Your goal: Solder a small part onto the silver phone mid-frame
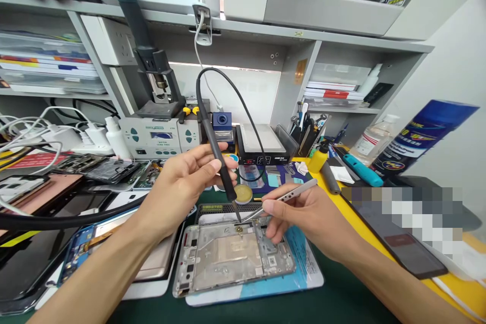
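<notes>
Phone mid-frame [212, 268] lies on a blue-and-white sheet [307, 263] atop the dark green tabletop [349, 296]. At its far edge, the tips of a soldering iron [227, 180] and metal tweezers [291, 192] nearly meet; contact is too small to tell. The left hand [186, 174] has its grip wrapped around the iron; the right hand [294, 212] pinches the tweezers. Just beyond sits a round tin [243, 194], with a grey rework station [152, 148] farther back.

I record a phone-repair workshop, evidenced by a black pen-shaped soldering iron [227, 181], pale-grey boxy control unit [159, 148], stripped silver metal phone frame [207, 263].
</notes>
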`<state>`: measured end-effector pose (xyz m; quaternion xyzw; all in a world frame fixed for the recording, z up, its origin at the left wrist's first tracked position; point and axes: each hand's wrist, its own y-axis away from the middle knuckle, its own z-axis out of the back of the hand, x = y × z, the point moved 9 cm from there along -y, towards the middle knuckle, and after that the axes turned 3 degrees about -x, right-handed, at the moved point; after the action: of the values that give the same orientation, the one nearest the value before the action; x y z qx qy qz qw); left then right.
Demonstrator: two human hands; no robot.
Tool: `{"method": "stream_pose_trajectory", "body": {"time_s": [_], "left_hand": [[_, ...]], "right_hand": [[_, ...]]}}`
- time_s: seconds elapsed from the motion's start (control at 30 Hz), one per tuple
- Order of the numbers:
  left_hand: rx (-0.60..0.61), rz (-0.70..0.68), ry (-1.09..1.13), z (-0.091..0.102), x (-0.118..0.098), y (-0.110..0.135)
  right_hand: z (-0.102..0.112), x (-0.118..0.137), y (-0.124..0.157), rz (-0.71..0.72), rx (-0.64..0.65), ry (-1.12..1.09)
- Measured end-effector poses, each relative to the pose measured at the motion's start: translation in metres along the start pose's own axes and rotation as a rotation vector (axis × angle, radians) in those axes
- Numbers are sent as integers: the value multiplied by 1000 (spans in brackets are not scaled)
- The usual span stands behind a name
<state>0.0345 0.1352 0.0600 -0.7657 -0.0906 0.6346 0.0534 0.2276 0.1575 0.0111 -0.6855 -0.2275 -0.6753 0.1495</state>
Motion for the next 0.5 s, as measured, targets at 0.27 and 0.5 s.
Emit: {"method": "stream_pose_trajectory", "body": {"time_s": [0.27,0.5], "left_hand": [[14,49,165,-1,3,-2],[-35,68,167,-2,4,-1]], "right_hand": [[-5,-4,-2,-27,43,-102],[-7,0,-1,-19,18,-121]]}}
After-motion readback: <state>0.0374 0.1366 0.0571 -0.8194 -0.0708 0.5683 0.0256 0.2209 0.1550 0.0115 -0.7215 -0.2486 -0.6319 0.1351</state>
